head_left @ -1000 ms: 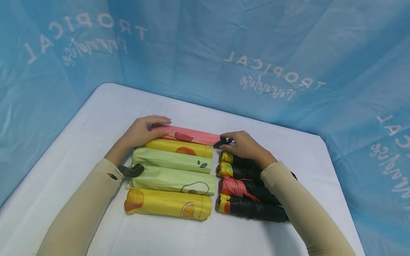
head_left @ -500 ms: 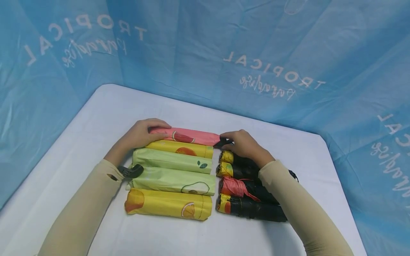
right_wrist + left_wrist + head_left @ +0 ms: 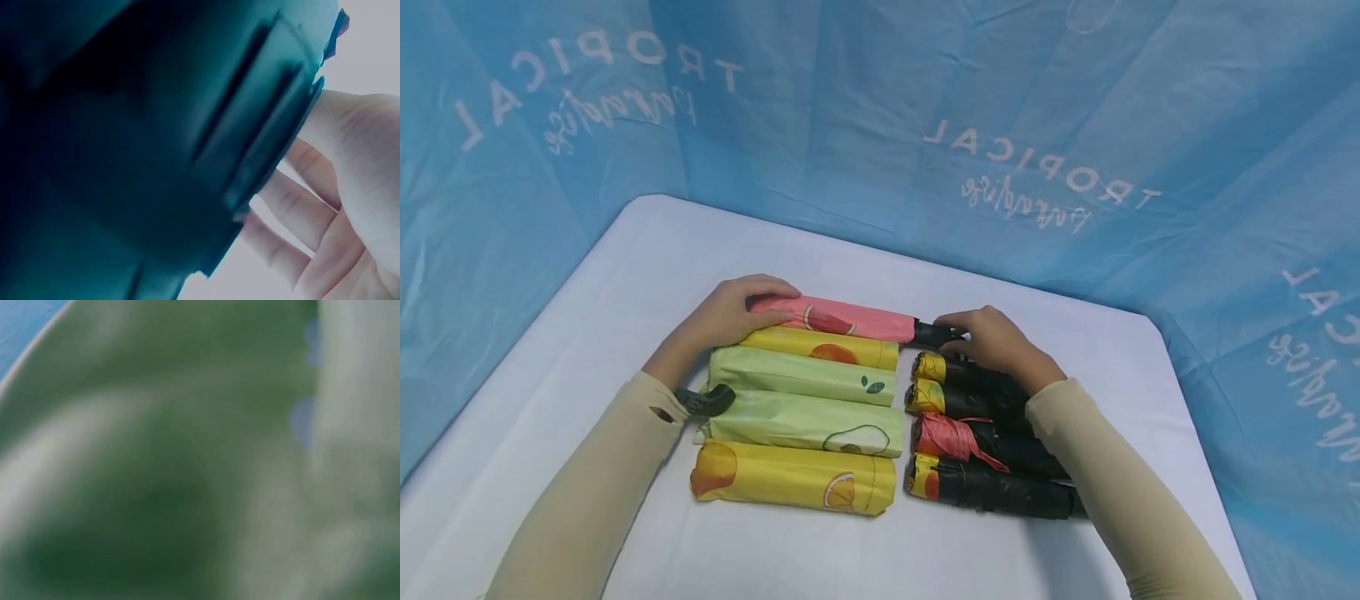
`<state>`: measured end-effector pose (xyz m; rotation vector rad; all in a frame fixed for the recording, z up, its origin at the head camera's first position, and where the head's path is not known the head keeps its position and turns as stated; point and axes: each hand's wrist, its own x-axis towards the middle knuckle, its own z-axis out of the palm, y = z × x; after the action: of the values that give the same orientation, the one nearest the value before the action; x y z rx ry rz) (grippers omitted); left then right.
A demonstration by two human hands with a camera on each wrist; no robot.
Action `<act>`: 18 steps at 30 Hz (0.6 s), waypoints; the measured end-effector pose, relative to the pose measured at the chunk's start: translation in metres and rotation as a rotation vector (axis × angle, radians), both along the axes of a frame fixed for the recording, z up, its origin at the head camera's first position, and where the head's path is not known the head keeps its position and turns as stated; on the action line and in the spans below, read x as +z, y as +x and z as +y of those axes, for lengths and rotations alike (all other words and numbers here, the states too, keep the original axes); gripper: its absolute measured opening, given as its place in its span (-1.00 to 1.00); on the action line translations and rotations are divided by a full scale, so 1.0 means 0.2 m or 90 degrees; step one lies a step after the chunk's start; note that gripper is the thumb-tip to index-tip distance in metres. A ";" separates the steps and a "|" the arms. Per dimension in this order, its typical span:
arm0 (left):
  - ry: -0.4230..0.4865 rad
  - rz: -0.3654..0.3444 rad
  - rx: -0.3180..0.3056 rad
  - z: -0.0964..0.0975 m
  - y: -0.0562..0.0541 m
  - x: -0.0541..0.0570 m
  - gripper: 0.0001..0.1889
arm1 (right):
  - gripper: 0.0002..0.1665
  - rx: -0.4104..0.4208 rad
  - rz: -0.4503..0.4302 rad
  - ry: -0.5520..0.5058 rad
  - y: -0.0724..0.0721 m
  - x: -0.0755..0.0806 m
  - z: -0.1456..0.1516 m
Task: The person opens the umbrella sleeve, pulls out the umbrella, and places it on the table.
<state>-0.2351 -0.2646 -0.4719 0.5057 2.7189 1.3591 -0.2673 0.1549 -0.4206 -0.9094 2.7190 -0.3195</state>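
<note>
In the head view, a pink sleeve point(image 3: 865, 319) with a watermelon print lies at the back of a row of fruit-print sleeves. My left hand point(image 3: 727, 310) grips its left end, thumb in front and fingers behind. Out of its right end sticks a black folded umbrella point(image 3: 929, 333), pinched by my right hand point(image 3: 992, 337); the fingers partly hide its end. Just in front of the pink sleeve is a yellow sleeve point(image 3: 820, 343). In the right wrist view a dark ribbed shape point(image 3: 250, 119) stands before the fingers point(image 3: 300, 206). The left wrist view is blurred green.
Two green sleeves point(image 3: 805, 423) and another yellow one point(image 3: 793, 477) lie nearer on the white table point(image 3: 790, 562). Several black folded umbrellas point(image 3: 1000, 487) with yellow or red ends lie in a column to the right. A blue printed curtain point(image 3: 850, 125) surrounds the table.
My right hand has moved right, and more of the black umbrella now shows beyond the pink sleeve's end. My left hand keeps its grip in nearly the same place.
</note>
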 end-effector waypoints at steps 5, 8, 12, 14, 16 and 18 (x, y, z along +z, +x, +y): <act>0.004 0.010 0.000 0.00 0.00 -0.01 -0.59 | -0.50 0.013 0.022 -0.009 0.01 0.00 0.05; 0.001 0.010 0.006 0.00 0.00 -0.01 -0.59 | -0.50 0.013 0.025 -0.007 0.01 -0.01 0.10; -0.011 0.012 0.012 0.00 0.00 -0.02 -0.57 | -0.49 -0.002 0.011 0.005 0.01 -0.01 0.16; -0.014 0.014 0.015 -0.01 0.00 -0.02 -0.57 | -0.49 -0.009 0.007 0.006 0.01 -0.01 0.19; -0.015 0.015 0.013 -0.01 0.00 -0.02 -0.57 | -0.49 -0.011 0.010 0.005 0.01 -0.01 0.22; -0.014 0.012 0.016 -0.02 0.00 -0.02 -0.57 | -0.49 -0.011 0.014 0.005 0.01 -0.01 0.25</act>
<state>-0.2352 -0.2680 -0.4765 0.4870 2.7606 1.3359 -0.2650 0.2051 -0.4223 -0.8922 2.7473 -0.3037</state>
